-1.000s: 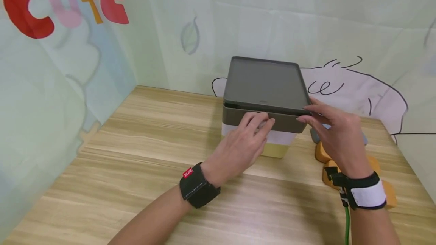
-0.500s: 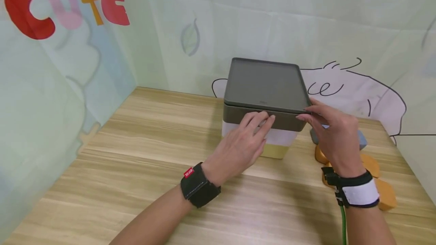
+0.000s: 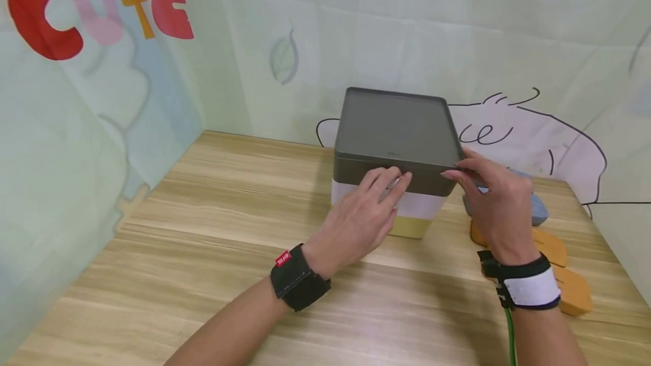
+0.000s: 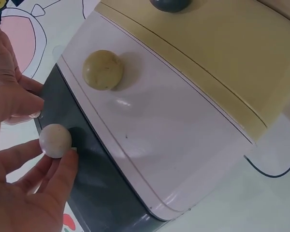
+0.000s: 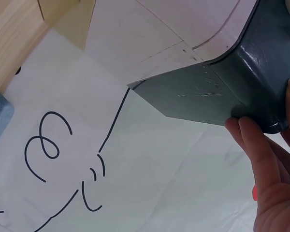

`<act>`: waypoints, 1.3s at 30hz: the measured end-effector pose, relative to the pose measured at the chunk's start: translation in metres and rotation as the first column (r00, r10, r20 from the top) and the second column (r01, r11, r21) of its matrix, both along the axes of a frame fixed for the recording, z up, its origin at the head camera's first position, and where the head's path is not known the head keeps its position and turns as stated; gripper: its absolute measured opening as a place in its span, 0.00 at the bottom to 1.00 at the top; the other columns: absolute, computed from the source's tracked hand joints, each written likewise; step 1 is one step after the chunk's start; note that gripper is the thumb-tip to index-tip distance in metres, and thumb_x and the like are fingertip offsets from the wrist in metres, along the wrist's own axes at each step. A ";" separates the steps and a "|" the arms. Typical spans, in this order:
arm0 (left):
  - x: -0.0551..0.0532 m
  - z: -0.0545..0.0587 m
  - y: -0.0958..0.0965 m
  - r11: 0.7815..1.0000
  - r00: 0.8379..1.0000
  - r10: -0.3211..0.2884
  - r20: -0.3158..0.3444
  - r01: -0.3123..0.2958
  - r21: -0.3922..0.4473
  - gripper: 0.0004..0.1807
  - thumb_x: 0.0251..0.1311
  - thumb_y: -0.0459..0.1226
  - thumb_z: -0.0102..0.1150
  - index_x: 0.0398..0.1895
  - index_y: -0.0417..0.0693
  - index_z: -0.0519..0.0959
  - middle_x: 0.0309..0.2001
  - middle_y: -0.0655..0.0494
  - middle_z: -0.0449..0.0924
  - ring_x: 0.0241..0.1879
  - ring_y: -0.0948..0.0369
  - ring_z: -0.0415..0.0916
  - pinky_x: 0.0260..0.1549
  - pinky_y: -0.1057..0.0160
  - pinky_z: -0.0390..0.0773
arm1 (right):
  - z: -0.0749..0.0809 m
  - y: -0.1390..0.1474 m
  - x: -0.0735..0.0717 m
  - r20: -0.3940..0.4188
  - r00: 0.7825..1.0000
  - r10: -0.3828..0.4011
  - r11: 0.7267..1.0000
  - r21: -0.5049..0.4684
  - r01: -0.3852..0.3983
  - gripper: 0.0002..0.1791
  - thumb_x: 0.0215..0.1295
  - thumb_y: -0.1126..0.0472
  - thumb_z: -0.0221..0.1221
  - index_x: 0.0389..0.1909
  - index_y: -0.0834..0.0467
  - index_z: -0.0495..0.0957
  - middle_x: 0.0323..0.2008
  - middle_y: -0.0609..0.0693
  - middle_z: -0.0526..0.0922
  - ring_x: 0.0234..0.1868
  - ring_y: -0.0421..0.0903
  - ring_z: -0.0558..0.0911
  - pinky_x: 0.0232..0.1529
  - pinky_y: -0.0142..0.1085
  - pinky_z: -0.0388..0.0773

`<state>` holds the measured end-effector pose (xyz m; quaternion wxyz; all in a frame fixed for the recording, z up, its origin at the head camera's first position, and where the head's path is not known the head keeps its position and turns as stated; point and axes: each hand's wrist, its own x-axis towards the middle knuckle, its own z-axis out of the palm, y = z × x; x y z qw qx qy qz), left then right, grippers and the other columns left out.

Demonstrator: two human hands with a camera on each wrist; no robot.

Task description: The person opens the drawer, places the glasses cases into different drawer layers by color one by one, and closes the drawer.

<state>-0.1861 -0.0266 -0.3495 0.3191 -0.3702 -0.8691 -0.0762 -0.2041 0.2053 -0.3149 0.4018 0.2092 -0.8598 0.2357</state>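
The knob (image 4: 56,140) was pinched by the left hand (image 3: 358,222), the dark tier (image 3: 351,170) by the right hand (image 3: 502,205); closing seemed nearly done, release needed.

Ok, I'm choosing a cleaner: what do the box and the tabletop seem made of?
Box: probably smooth plastic, satin, given rounded edges and soft highlights; painted metal is possible. Tabletop: wood or laminate, low sheen, given its streaky grain.

At lower left, the left hand (image 4: 26,205) holds the round white knob (image 4: 55,141) of a glossy dark-grey tier (image 4: 101,183), its edge seemingly touched by the right hand (image 4: 12,94), beside a smooth white tier (image 4: 159,125) at centre.
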 end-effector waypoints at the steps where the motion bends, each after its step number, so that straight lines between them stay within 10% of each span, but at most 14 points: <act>1: 0.000 0.000 0.000 1.000 1.000 0.000 -0.003 0.000 0.000 0.28 0.68 0.37 0.56 0.71 0.40 0.70 0.67 0.45 0.72 0.65 0.52 0.69 0.65 0.64 0.73 | 0.000 0.000 0.000 -0.002 1.000 -0.002 1.000 0.001 0.002 0.11 0.57 0.65 0.70 0.39 0.65 0.87 0.42 0.62 0.90 0.40 0.60 0.90 0.41 0.45 0.81; 16: 0.009 -0.007 0.009 1.000 0.991 -0.012 -0.135 0.009 -0.022 0.15 0.65 0.31 0.61 0.54 0.46 0.82 0.55 0.49 0.79 0.54 0.54 0.77 0.50 0.66 0.81 | -0.002 0.003 0.001 0.016 0.999 0.037 0.999 -0.020 -0.036 0.11 0.55 0.67 0.72 0.39 0.65 0.87 0.43 0.61 0.90 0.38 0.59 0.91 0.43 0.24 0.78; 28: 0.018 -0.026 0.013 0.968 0.970 0.240 -0.028 -0.241 -0.070 0.14 0.60 0.31 0.68 0.49 0.45 0.82 0.42 0.56 0.80 0.32 0.64 0.78 0.20 0.70 0.77 | -0.002 0.003 0.000 0.043 0.998 0.051 0.999 -0.016 -0.050 0.13 0.54 0.70 0.72 0.41 0.66 0.87 0.46 0.63 0.89 0.40 0.60 0.90 0.39 0.42 0.82; 39: 0.009 -0.034 0.018 0.982 0.982 0.189 0.004 -0.189 -0.024 0.15 0.59 0.28 0.68 0.50 0.43 0.81 0.44 0.55 0.77 0.32 0.64 0.77 0.21 0.70 0.78 | -0.001 0.007 -0.001 0.026 0.998 0.056 0.998 -0.016 -0.056 0.12 0.53 0.71 0.72 0.40 0.66 0.87 0.43 0.62 0.90 0.40 0.59 0.91 0.39 0.40 0.82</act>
